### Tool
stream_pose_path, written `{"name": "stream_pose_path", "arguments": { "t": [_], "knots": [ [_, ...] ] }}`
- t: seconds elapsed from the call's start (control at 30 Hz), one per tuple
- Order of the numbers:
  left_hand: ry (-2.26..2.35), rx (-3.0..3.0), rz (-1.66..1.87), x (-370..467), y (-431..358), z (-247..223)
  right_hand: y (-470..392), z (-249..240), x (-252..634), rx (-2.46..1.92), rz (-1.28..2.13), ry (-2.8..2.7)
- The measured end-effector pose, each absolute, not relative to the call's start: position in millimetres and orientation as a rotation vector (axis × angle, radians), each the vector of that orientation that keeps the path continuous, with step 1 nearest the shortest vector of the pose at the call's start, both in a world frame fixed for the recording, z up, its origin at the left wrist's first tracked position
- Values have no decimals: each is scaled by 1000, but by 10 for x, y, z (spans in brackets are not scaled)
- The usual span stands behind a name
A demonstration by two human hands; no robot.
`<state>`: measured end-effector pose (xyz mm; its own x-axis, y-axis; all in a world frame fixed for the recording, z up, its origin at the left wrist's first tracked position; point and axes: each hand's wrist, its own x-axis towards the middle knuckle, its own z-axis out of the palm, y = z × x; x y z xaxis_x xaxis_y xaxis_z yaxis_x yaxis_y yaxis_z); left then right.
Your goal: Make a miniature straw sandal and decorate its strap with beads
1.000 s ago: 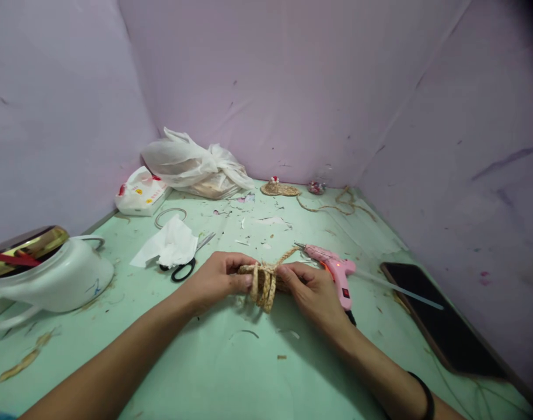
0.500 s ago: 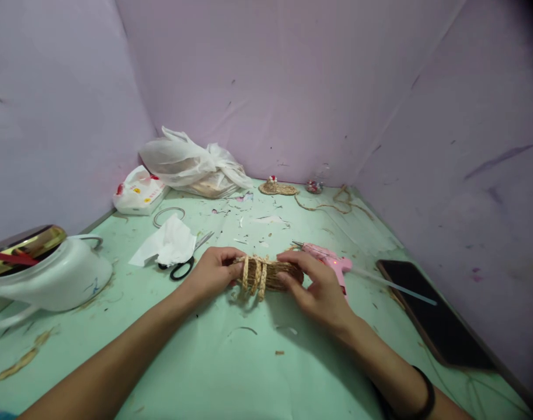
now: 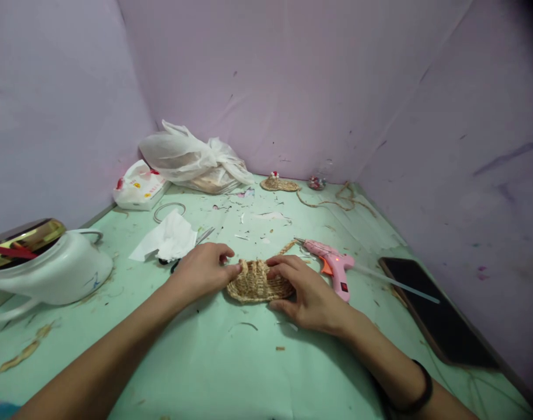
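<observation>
A small slipper (image 3: 253, 287) of coiled jute rope, with braided strips across its top, lies low over the table in front of me. My left hand (image 3: 207, 268) grips its left end, the thumb at the edge of the braids. Around the right end curl the fingers of my right hand (image 3: 303, 291), thumb on the near side, covering part of the sole. A pink glue gun (image 3: 331, 259) with a glue stick in its back lies just beyond my right hand. Behind my left hand, scissors (image 3: 205, 235) are partly hidden by the hand and a crumpled white tissue (image 3: 172, 236).
At the back are a similar beaded slipper (image 3: 278, 184), a jar of beads (image 3: 317, 182), loose jute rope (image 3: 331, 204) and a white plastic bag (image 3: 194, 157). A white pot (image 3: 60, 271) stands left; a phone (image 3: 436, 315) lies right. Scraps litter the green table (image 3: 231, 379).
The slipper has turned from edge-up to lying flatter, its coiled sole rim now showing toward me. Both hands have shifted with it, still at its two ends.
</observation>
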<state>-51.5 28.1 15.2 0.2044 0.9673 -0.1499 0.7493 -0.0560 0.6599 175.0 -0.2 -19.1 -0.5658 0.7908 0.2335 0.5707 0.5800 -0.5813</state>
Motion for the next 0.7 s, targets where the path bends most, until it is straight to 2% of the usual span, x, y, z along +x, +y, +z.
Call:
{"name": "stream_pose_path", "arguments": {
  "t": [0.2,0.7],
  "knots": [
    [1259,2287,196,-541,153,279,37,-201,1738,-983,630,-2368],
    [1243,2434,302,-485,70,80,-18,-202,1602,-1001,478,-2295]
  ]
}}
